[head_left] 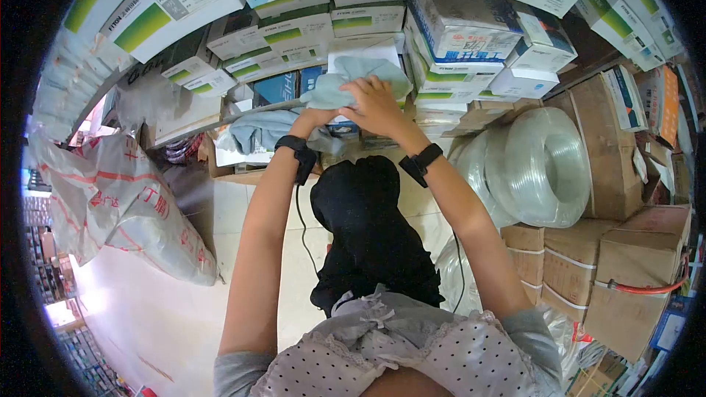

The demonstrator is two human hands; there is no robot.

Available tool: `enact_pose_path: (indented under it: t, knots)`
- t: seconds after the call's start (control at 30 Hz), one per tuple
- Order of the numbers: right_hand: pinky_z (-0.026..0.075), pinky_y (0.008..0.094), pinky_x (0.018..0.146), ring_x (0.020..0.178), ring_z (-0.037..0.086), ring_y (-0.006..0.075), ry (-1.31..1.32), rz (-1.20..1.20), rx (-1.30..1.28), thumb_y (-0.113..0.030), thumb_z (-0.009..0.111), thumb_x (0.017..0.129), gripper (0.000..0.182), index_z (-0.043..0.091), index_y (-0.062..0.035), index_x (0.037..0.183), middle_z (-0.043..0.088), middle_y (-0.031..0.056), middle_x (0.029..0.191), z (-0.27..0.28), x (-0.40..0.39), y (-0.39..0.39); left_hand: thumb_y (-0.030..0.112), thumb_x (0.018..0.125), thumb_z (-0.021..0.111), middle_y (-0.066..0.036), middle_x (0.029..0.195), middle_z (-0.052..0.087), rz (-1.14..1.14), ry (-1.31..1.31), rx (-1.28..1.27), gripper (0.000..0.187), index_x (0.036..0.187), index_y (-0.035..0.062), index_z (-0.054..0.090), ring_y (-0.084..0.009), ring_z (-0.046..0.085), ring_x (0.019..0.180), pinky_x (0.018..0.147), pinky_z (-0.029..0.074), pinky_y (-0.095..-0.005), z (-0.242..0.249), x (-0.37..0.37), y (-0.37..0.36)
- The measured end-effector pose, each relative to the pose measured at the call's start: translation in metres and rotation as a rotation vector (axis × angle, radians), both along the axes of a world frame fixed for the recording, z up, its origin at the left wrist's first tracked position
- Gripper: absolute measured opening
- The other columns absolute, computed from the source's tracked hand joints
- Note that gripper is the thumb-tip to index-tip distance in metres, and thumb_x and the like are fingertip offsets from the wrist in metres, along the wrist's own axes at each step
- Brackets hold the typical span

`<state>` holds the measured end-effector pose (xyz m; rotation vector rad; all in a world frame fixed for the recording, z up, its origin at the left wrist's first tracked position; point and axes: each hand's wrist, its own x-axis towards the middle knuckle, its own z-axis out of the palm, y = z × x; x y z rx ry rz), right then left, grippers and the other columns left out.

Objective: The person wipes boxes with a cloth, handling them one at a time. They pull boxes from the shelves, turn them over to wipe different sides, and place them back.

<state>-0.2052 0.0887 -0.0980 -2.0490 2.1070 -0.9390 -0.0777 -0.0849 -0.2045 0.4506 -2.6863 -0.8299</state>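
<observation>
A light blue-grey cloth (386, 77) lies bunched over the front of the shelf, among the boxes. My right hand (373, 108) is on top of it, its bent fingers gripping the fabric. Close beside it, my left hand (321, 117) is closed at the lower left edge of the cloth; its fingertips are partly hidden. Another bluish cloth (265, 131) is draped to the left of my left hand, over an open carton (228, 171). Both wrists wear black bands.
Stacked white-and-green boxes (298, 33) fill the shelf ahead. A large plastic sack (125, 206) stands at left. Coils of clear hose (540, 165) and brown cartons (570, 265) line the right. Thin cables run down from both wristbands.
</observation>
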Motion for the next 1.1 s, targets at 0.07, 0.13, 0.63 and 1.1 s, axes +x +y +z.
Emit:
enact_pose_path:
  t: [0.07, 0.13, 0.63, 1.1]
  knots:
    - [0.032, 0.0463, 0.093, 0.114, 0.043, 0.0357, -0.154, 0.007, -0.026, -0.040, 0.063, 0.082, 0.054, 0.049, -0.0099, 0.124, 0.056, 0.0131, 0.113, 0.001, -0.009, 0.002, 0.049, 0.084, 0.061, -0.009, 0.127, 0.055, -0.071, -0.127, 0.240, 0.055, 0.124, 0.0103, 0.054, -0.0260, 0.049, 0.118, 0.102, 0.036, -0.0363, -0.003, -0.001, -0.006]
    - [0.029, 0.0456, 0.098, 0.118, 0.041, 0.0355, -0.442, -0.003, -0.134, -0.042, 0.063, 0.082, 0.058, 0.047, -0.0086, 0.128, 0.055, 0.0154, 0.117, 0.003, -0.014, -0.001, 0.048, 0.080, 0.067, -0.010, 0.122, 0.059, 0.023, -0.146, 0.343, 0.056, 0.122, 0.0117, 0.056, -0.0272, 0.053, 0.113, 0.097, 0.040, -0.0374, 0.073, 0.006, 0.033]
    - [0.029, 0.0479, 0.101, 0.125, 0.042, 0.0334, 0.148, -0.051, -0.113, -0.063, 0.066, 0.066, 0.077, 0.056, -0.0098, 0.121, 0.050, 0.0167, 0.130, -0.025, -0.031, -0.024, 0.035, 0.063, 0.080, -0.019, 0.131, 0.047, 0.199, -0.077, -0.065, 0.085, 0.130, 0.0011, 0.042, -0.0322, 0.052, 0.110, 0.092, 0.043, -0.0366, 0.140, 0.046, 0.028]
    - [0.027, 0.0439, 0.108, 0.129, 0.034, 0.0394, -0.353, -0.289, -0.442, -0.025, 0.049, 0.092, 0.050, 0.039, 0.0049, 0.130, 0.040, 0.0258, 0.135, -0.061, -0.055, 0.005, 0.081, 0.071, 0.043, -0.027, 0.150, 0.010, 0.147, -0.529, -0.149, 0.105, 0.146, 0.0106, 0.022, -0.0412, 0.007, 0.140, 0.109, 0.004, -0.0595, 0.100, -0.069, 0.034]
